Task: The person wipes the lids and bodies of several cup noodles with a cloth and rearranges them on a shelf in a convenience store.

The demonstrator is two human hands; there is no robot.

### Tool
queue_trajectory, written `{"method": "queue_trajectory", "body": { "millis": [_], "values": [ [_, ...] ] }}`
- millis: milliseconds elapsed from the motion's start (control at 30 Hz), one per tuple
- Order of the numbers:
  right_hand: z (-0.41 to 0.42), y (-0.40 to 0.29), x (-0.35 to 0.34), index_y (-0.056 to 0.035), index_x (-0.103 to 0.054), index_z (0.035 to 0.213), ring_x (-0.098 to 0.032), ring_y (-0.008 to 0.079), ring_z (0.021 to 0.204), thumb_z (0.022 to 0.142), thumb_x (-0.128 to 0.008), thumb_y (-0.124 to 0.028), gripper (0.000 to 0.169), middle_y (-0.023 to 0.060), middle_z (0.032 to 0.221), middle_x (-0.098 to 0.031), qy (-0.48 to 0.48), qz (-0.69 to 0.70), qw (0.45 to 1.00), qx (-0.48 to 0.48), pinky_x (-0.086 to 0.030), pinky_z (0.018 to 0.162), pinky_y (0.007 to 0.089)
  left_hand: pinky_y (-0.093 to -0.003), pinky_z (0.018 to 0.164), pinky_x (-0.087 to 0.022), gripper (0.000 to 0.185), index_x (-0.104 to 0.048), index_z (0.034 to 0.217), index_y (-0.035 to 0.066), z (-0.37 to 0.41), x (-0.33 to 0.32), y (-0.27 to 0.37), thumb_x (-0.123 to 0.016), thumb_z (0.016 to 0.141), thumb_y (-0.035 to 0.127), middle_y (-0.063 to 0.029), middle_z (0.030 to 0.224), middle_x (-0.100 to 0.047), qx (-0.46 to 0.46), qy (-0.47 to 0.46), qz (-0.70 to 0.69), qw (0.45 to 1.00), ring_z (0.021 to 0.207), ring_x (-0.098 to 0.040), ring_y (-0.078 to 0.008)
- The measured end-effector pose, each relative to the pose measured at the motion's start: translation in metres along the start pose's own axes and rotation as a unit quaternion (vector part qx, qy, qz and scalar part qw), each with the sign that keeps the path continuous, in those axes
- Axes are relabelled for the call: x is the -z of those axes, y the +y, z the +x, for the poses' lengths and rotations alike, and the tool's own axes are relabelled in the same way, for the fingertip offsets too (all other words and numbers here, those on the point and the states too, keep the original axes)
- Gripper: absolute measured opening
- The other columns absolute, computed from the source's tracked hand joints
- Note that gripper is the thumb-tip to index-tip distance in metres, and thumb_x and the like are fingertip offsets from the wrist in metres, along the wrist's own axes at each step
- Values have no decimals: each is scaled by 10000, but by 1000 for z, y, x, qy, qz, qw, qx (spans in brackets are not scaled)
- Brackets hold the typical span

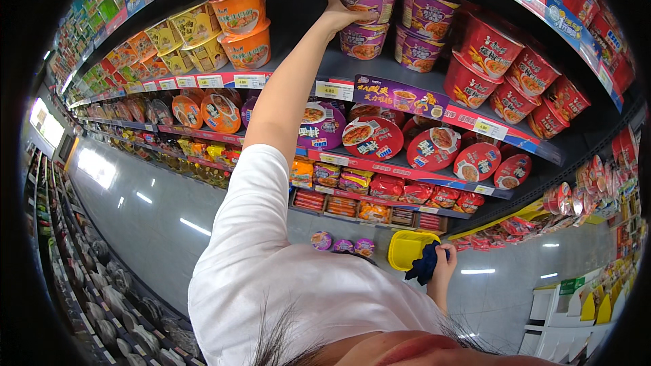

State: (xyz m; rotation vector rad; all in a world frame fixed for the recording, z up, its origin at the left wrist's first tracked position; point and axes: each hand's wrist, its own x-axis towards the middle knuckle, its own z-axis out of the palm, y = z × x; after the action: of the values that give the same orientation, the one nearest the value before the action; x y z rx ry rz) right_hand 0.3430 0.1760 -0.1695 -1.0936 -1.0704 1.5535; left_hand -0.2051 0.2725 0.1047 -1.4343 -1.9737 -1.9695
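Note:
My left hand reaches up to the shelf and grips a purple instant noodle cup, its thumb across the front and other fingers at the side. That cup sits above a second purple noodle cup. Just right of them stand two more stacked purple cups. Low at my right side, my right hand holds a bunched dark blue cloth. The cloth hangs over the edge of a yellow plastic basket, and covers part of it.
Orange cups are stacked left of my reaching arm, red cups to the right. A lower shelf holds noodle bowls with lids facing out. Three purple-lidded cups stand on the floor beside the basket. Another shelf runs along the left.

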Motion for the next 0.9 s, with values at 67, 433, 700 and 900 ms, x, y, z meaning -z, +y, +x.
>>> {"method": "queue_trajectory", "body": {
  "millis": [67, 433, 700, 900],
  "values": [
    [0, 0, 0, -84, -547, 858, -539, 116, 768, 856, -615, -27, 88, 4, 841, -539, -4, -1, 1000, -3, -465, 689, 242, -513, 1120, -293, 1419, -47, 1480, 14, 3, 6, -5, -930, 463, 462, -257, 1415, -390, -17, 16, 45, 999, 1295, -447, -368],
    [1, 14, 0, -79, -567, 860, -546, 124, 776, 859, -622, -43, 66, 12, 843, -557, -17, -33, 999, 1, -468, 705, 251, -558, 1043, -242, 1349, -200, 1443, -13, -17, -27, 2, -870, 458, 620, -262, 1335, -411, 16, 185, 267, 946, 1264, -422, -358],
    [-14, 10, -3, -76, -566, 868, -552, 129, 751, 866, -624, -54, 62, 15, 837, -558, -18, -9, 999, -42, -477, 678, 254, -586, 1036, -226, 1312, -214, 1424, -16, -18, -42, -1, -854, 486, 640, -290, 1318, -406, -6, 198, 263, 944, 1263, -403, -404],
    [-18, 19, 3, -71, -566, 869, -574, 139, 729, 866, -626, -54, 62, 27, 830, -564, -7, -15, 998, -59, -493, 649, 260, -585, 1046, -205, 1338, -220, 1426, -7, -10, -30, -4, -846, 455, 668, -285, 1322, -415, 1, 131, 229, 965, 1271, -404, -397]
  ]
}}
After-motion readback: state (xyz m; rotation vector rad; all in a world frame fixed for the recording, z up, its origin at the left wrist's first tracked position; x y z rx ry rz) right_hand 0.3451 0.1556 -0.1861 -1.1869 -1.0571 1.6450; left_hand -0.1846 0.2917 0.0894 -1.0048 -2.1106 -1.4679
